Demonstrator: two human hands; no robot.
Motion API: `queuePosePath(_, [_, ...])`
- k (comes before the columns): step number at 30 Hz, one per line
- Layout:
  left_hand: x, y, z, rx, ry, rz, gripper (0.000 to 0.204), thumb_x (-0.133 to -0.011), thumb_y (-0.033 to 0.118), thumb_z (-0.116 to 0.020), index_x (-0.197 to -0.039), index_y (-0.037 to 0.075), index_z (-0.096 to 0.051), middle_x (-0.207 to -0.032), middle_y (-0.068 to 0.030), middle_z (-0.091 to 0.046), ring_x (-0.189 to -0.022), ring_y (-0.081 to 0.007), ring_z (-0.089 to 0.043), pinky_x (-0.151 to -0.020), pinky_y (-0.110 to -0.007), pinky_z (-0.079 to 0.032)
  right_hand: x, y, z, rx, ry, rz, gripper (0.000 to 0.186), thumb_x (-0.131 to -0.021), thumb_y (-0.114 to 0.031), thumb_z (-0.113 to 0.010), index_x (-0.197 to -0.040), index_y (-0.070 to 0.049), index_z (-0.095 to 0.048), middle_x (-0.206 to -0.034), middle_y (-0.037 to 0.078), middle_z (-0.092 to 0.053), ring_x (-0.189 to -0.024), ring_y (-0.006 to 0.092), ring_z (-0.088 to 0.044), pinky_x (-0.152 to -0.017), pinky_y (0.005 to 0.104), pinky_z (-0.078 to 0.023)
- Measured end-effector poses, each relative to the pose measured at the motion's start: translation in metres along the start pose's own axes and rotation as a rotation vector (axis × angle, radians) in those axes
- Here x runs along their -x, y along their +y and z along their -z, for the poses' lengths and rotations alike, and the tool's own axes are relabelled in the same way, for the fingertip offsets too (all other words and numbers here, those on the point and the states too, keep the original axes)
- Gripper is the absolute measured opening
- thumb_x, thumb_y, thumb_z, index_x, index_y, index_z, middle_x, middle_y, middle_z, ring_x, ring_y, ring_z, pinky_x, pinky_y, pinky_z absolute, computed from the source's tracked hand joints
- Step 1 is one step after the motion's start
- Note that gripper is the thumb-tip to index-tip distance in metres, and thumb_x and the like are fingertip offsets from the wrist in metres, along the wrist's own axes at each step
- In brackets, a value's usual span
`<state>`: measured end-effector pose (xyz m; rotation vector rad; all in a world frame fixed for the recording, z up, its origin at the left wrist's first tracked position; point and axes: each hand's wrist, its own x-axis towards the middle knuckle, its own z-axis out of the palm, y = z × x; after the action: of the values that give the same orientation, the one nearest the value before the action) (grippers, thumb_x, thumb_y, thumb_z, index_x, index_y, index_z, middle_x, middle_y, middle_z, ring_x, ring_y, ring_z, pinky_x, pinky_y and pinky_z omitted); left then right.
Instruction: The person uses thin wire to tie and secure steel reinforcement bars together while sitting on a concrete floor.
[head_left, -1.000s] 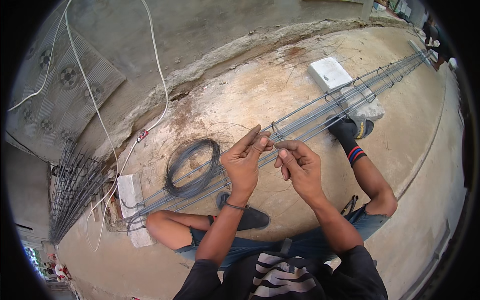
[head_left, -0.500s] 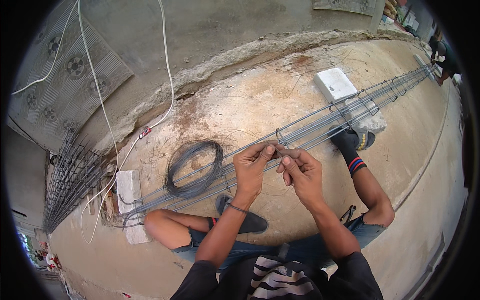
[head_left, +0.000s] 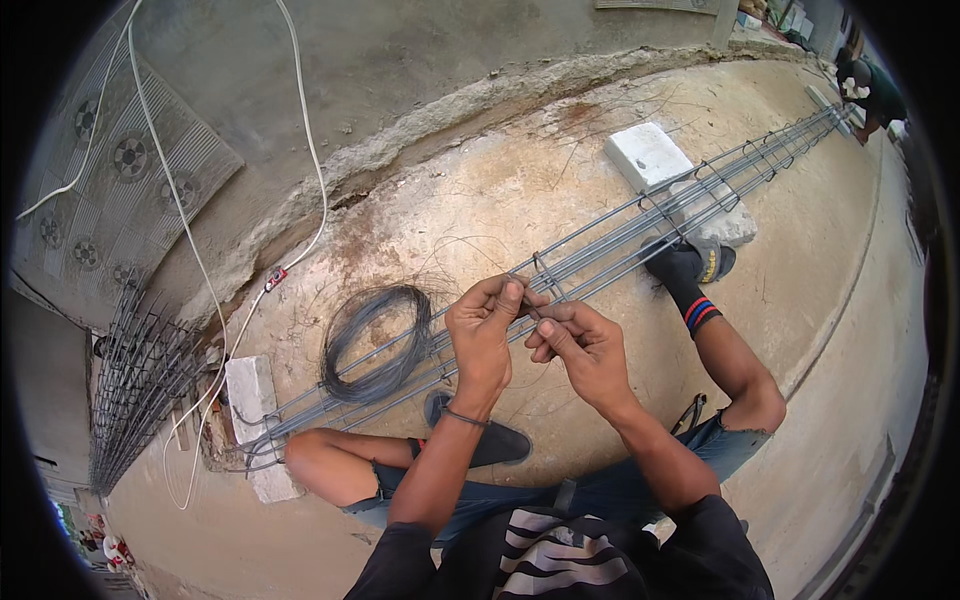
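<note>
My left hand (head_left: 482, 335) pinches a thin dark tie wire (head_left: 531, 306) between thumb and fingers. The fingers of my right hand (head_left: 588, 350) are closed on the same wire just to the right and slightly nearer. Both hands are over a long cage of steel rebar (head_left: 605, 265) that runs from lower left to upper right. A square stirrup (head_left: 545, 275) stands just beyond my fingertips; I cannot tell whether the wire touches it. To the left of my left hand, a loose coil of tie wire (head_left: 335, 345) lies on the cage.
White blocks (head_left: 648, 155) prop the cage at the right, and another block (head_left: 252, 390) sits under its left end. A white cable (head_left: 312, 160) hangs along the wall. More rebar cages (head_left: 140, 390) lean at far left. Another person (head_left: 875, 95) crouches at the cage's far end.
The view has shifted a little to the right. Both hands keep their pinch on the wire, my right hand slightly nearer to me. The person at the far end shows more fully.
</note>
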<state>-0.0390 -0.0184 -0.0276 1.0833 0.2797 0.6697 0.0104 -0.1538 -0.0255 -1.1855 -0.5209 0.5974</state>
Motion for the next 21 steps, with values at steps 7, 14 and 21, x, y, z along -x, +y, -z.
queuePosePath(7, [0.003, 0.036, -0.005, -0.086, -0.096, 0.229, 0.034, -0.098, 0.010, -0.063, -0.128, -0.002, -0.052, -0.073, -0.0066, -0.062, -0.050, -0.0106, -0.056, -0.042, -0.022, -0.045, -0.004, -0.052, 0.004, 0.859, 0.079, 0.675, 0.032, -0.086, -0.003, -0.069, -0.117, -0.001, -0.064, -0.121, 0.016, -0.063, -0.106, 0.0328, -0.063, -0.090, 0.0408, -0.054])
queuePosePath(14, [0.023, 0.031, -0.013, -0.319, -0.184, 0.133, 0.074, -0.101, 0.005, -0.056, -0.156, 0.013, -0.006, -0.074, -0.0083, -0.065, -0.048, -0.0060, -0.048, -0.043, -0.020, -0.035, -0.013, -0.060, 0.017, 0.991, -0.335, 0.613, 0.034, -0.083, 0.001, -0.067, -0.116, -0.002, -0.061, -0.107, 0.015, -0.064, -0.097, 0.0339, -0.063, -0.082, 0.0421, -0.052])
queuePosePath(21, [0.027, 0.031, -0.006, -0.268, -0.159, 0.054, 0.067, -0.102, 0.013, -0.059, -0.155, 0.008, -0.019, -0.073, -0.0072, -0.064, -0.054, -0.0057, -0.051, -0.049, -0.020, -0.038, -0.018, -0.066, 0.020, 0.998, -0.231, 0.558, 0.024, -0.079, 0.000, -0.072, -0.103, -0.001, -0.066, -0.080, 0.013, -0.063, -0.075, 0.0319, -0.063, -0.067, 0.0423, -0.051])
